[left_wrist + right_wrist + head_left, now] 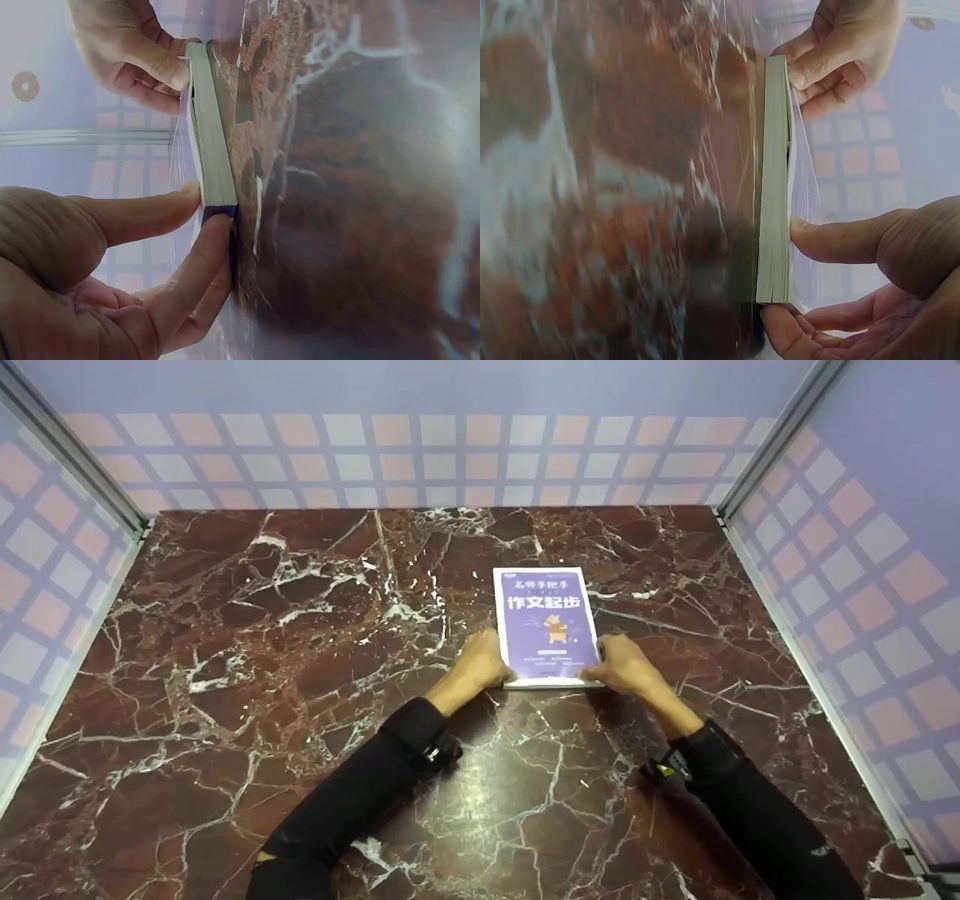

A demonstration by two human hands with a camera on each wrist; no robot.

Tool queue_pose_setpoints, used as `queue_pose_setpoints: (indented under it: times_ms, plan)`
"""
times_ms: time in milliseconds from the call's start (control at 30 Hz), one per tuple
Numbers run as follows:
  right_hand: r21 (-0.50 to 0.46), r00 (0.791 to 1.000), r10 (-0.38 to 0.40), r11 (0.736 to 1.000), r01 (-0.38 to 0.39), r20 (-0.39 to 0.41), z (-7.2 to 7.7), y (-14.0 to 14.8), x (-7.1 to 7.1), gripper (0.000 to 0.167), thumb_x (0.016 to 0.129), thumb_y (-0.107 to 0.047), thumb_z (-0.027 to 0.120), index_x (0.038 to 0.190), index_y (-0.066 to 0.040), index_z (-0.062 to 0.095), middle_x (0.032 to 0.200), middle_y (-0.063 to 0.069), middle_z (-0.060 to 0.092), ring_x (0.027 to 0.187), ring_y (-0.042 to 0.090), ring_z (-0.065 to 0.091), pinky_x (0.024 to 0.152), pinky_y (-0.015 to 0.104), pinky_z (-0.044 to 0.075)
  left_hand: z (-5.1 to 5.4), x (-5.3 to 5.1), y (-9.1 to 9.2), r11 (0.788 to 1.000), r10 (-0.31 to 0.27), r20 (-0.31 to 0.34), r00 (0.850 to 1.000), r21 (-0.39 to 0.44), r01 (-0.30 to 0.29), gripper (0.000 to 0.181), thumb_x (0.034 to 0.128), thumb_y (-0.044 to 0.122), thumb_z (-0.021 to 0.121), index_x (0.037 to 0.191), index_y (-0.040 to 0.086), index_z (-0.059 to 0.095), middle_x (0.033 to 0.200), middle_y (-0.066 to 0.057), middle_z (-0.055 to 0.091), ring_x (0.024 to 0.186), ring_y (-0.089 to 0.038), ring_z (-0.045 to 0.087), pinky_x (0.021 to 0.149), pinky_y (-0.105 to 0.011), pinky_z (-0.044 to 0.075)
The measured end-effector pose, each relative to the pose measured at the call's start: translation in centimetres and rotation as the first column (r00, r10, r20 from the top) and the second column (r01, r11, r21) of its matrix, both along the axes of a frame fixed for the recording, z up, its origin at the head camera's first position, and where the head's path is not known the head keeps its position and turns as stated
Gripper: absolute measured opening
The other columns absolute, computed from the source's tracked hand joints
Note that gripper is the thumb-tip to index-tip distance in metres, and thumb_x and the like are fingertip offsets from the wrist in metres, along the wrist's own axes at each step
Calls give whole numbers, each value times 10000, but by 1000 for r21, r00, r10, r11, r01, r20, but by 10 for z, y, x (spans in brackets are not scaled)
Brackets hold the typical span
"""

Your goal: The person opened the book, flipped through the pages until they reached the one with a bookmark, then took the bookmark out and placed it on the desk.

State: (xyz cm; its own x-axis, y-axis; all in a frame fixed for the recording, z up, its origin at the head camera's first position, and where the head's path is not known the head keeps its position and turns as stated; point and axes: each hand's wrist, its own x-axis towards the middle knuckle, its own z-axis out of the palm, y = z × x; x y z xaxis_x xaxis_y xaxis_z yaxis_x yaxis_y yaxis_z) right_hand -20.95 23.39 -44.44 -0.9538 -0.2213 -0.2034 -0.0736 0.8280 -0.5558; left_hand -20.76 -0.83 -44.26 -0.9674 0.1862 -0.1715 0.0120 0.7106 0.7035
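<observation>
A thick book [534,630] with a purple cover, white lettering and a small cartoon bear lies on the marbled table. My left hand [477,661] grips its near left corner, thumb on the cover and fingers against the side. At the near right corner my right hand [626,664] holds it the same way. The left wrist view shows the pale page edges [212,135] between thumb and fingers, with a thin gap under the cover. In the right wrist view the fingertips [780,326] reach the book's lower corner.
The dark red table [300,660] has white veins and a glossy reflection near its front. Lilac panels [465,405] with pink and white squares enclose the back and both sides, joined by metal corner posts [787,431].
</observation>
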Motion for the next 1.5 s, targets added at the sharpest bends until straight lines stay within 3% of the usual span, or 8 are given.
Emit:
queue_pose_setpoints:
  times_ms: [133,367,533,867,1000,1133,1300,1500]
  plan:
    - [8,1000,21,1000,-20,-19,0,-5,6,255,827,-82,813,929,89,653,785,145,651,690,252,576,615,356,512,1,9,-6,1000,-16,1,1000,2,16,460,685,-104,859,1112,-106,691,1021,-249,728,860,-337,695,780,-387,634]
    - [0,999,35,999,-35,-17,0,-14,14,270,831,-92,822,920,87,640,771,133,639,668,240,570,594,343,512,3,20,-15,998,-52,-56,997,-44,50,431,656,-114,852,1053,-144,685,1031,-276,704,948,-381,674,938,-440,593]
    - [0,999,31,1000,-31,9,-1,-24,20,310,840,-131,833,970,72,638,813,132,654,695,242,586,632,361,534,5,28,-26,999,-39,-41,998,-20,38,481,632,-150,823,1087,-149,667,1061,-279,689,928,-366,669,851,-411,623]
    - [-53,999,39,998,-37,24,-3,-44,35,300,838,-94,841,1001,57,640,891,147,648,750,243,602,701,393,577,4,45,-49,997,-52,-14,999,61,53,721,630,-193,798,1318,-88,608,1065,-267,707,841,-336,684,723,-367,637]
    - [-22,999,49,999,-49,2,-3,-49,40,321,830,-125,853,969,53,625,916,150,598,786,260,573,722,420,559,5,50,-55,998,-37,19,999,52,36,624,648,-168,817,1239,-123,622,1005,-254,699,783,-312,675,696,-356,636]
    - [-7,998,56,998,-56,4,-4,-54,45,343,830,-144,859,976,60,624,923,157,600,827,278,566,759,443,559,7,56,-60,1000,4,50,999,10,-4,549,660,-121,849,1155,-152,613,980,-236,669,794,-301,652,731,-357,631]
    - [-3,998,63,998,-63,-12,-5,-59,50,352,826,-142,864,986,70,633,976,183,592,869,297,573,814,474,560,7,63,-64,999,22,32,999,-48,-21,533,656,-72,875,1110,-135,604,1032,-221,634,925,-340,619,907,-436,588]
    - [13,998,66,998,-66,-20,-7,-63,54,359,826,-143,864,996,66,626,978,177,597,865,297,583,818,474,565,6,68,-66,998,24,28,999,-59,-22,614,662,-73,881,1189,-170,582,1134,-284,619,1022,-402,631,989,-467,566]
